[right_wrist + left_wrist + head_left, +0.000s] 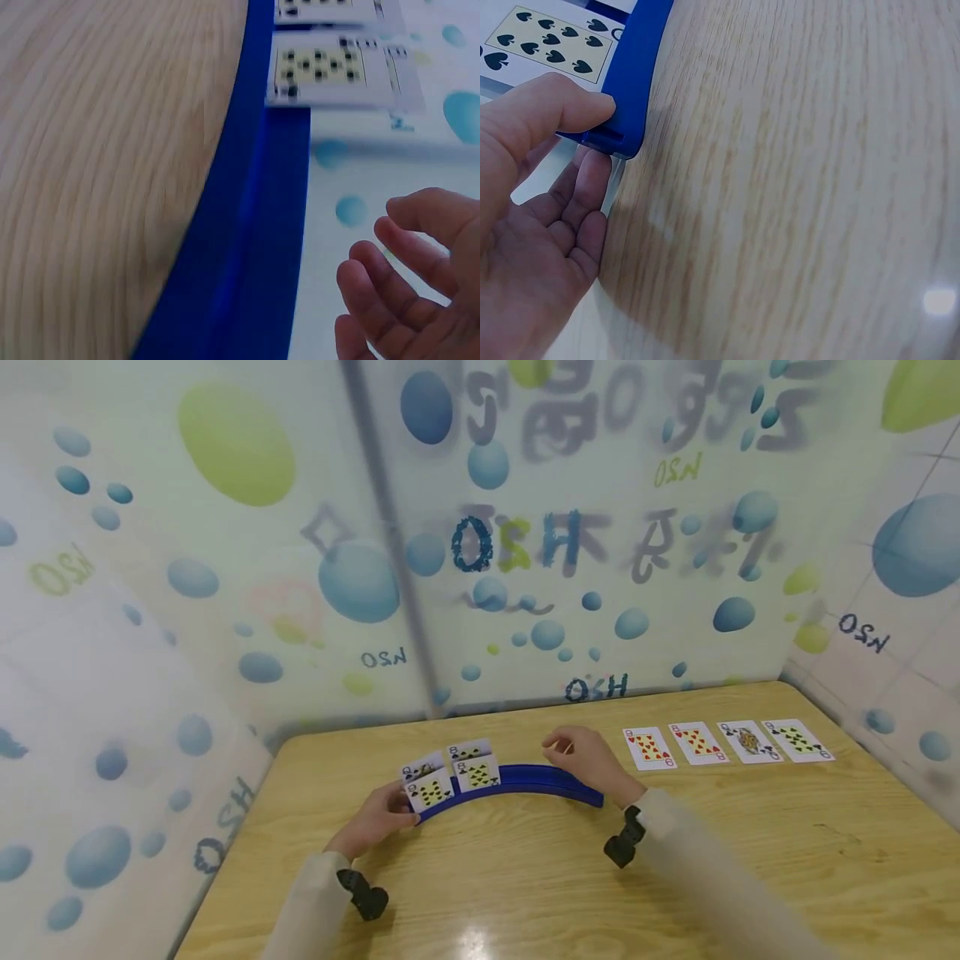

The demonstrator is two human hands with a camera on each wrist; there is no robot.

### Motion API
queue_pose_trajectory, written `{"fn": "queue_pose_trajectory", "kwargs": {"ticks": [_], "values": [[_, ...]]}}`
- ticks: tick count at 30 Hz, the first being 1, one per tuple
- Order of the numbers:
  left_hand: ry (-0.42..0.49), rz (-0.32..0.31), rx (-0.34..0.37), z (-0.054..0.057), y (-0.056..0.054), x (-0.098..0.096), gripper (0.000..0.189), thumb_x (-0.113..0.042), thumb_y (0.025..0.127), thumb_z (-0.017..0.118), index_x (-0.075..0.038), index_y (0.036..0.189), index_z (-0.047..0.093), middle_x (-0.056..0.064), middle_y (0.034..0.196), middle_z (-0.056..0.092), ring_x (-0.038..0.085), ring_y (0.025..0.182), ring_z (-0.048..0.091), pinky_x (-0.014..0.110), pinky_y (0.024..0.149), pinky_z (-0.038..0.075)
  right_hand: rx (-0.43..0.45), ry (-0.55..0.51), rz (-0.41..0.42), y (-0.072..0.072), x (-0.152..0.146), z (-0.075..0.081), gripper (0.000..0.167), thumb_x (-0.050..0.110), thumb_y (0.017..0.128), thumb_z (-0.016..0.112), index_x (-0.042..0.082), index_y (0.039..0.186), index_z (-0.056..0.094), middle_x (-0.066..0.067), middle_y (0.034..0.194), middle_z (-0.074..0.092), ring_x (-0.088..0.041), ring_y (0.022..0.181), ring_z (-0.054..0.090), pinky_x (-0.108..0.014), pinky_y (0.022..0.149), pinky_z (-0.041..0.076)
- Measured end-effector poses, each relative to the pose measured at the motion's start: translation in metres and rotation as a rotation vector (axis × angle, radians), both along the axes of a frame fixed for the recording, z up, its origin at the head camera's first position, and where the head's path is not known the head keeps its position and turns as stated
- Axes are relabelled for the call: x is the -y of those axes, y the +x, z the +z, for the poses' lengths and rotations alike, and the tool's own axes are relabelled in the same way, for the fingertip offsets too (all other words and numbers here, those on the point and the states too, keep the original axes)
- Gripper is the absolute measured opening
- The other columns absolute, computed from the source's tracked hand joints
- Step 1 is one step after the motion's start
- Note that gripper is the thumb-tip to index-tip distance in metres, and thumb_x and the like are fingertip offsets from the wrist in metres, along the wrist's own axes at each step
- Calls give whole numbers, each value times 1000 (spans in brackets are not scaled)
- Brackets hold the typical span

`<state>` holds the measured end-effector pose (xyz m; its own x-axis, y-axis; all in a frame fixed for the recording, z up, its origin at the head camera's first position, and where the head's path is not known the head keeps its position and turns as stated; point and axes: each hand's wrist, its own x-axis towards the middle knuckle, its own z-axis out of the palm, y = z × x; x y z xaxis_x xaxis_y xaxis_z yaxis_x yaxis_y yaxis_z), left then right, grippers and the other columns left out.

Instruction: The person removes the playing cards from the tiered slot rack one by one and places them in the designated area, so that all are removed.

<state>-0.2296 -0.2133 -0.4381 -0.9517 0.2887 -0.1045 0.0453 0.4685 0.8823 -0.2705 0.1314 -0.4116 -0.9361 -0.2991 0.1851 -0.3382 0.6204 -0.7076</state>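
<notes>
A curved blue card holder (525,779) lies on the table, with playing cards standing in two rows over its left half. In front are a nine of spades (430,791) and an eight card (478,774) with black pips; a queen (422,766) and another black-pip card (469,749) show partly behind them. My left hand (377,820) grips the holder's left end, thumb (592,111) pressed on its front edge beside the nine. Above the holder's bare right half hovers my right hand (588,762), fingers loosely bent and holding nothing.
A row of face-up cards lies to the right on the wooden table (675,860): two red heart cards (649,748), a black queen (750,742) and a black number card (798,740). A patterned wall (525,668) borders the table's far edge.
</notes>
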Motion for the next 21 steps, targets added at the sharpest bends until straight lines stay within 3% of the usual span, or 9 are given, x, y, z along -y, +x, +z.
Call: {"fn": "queue_pose_trajectory", "kwargs": {"ticks": [5, 8, 21], "values": [[-9, 12, 5, -16, -9, 7, 54, -3, 82, 64, 2, 132, 43, 14, 109, 59, 22, 93, 55, 35, 79, 46, 29, -59, 112, 1, 34, -5, 16, 13, 87, 61, 6, 100, 67, 1, 86, 60, -14, 75, 53, -31, 67, 44], [-15, 3, 2, -20, -11, 8, 55, -6, 83, 65, 0, 132, 43, 13, 109, 59, 22, 92, 55, 33, 78, 46, 44, -81, 146, 0, 45, -8, 15, 12, 87, 61, 6, 100, 66, -1, 88, 60, -14, 77, 53, -31, 68, 45], [13, -26, -9, -21, -11, 10, 52, -3, 82, 64, 3, 130, 43, 15, 106, 59, 22, 90, 56, 32, 75, 46, 112, -21, 208, -14, 64, -17, 5, 11, 83, 66, 9, 88, 67, 2, 78, 59, -12, 69, 52, -28, 62, 44]]}}
